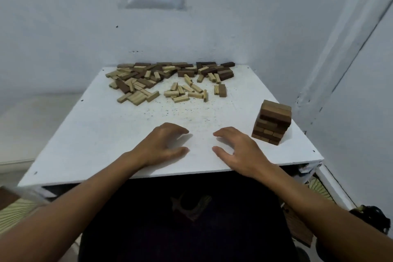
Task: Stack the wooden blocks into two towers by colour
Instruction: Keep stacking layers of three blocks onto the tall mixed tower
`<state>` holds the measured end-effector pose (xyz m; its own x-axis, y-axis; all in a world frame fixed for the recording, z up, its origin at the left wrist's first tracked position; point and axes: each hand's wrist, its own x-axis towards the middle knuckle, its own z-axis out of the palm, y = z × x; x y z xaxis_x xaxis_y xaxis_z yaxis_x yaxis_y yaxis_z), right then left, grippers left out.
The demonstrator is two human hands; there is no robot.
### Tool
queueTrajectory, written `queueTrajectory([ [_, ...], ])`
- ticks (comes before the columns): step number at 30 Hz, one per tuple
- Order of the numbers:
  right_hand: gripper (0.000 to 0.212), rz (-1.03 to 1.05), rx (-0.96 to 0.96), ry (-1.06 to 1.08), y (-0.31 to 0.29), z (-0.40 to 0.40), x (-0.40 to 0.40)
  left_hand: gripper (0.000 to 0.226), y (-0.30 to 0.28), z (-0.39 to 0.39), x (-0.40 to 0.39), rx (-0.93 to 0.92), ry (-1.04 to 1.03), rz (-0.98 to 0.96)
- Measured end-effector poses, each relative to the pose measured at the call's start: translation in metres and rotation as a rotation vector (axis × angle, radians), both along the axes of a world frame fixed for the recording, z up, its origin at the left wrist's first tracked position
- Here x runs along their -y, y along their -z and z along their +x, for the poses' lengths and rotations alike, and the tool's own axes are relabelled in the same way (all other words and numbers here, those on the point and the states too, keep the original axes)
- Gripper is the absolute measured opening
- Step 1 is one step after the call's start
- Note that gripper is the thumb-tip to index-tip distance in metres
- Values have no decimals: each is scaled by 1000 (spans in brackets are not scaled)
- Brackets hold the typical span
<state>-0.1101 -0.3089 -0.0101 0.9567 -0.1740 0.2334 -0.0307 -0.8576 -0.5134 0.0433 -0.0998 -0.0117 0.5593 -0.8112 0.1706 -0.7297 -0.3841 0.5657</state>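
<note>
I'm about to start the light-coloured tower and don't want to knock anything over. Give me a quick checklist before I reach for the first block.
1. Both hands free: ok. Left hand and right hand rest open on the table, holding nothing.
2. Dark tower standing: ok, though its upper layers look slightly twisted.
3. Light blocks within reach: ok. A loose light cluster lies nearest.
4. Space for a second tower: ok, bare table on the left.
5. Dark blocks all stacked: not ok. Many remain in the far pile.

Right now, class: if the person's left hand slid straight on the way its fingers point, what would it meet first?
The left hand points right, toward the right hand. It would likely meet those fingertips first; only bare white tabletop lies between them.
</note>
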Motion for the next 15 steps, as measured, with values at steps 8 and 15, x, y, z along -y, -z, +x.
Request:
queueTrajectory([
  [8,49,185,69,184,-2,107,-14,85,3,48,-50,51,-349,1],
  [15,45,148,78,441,-29,208,27,103,-9,134,-55,24,-548,-35],
])
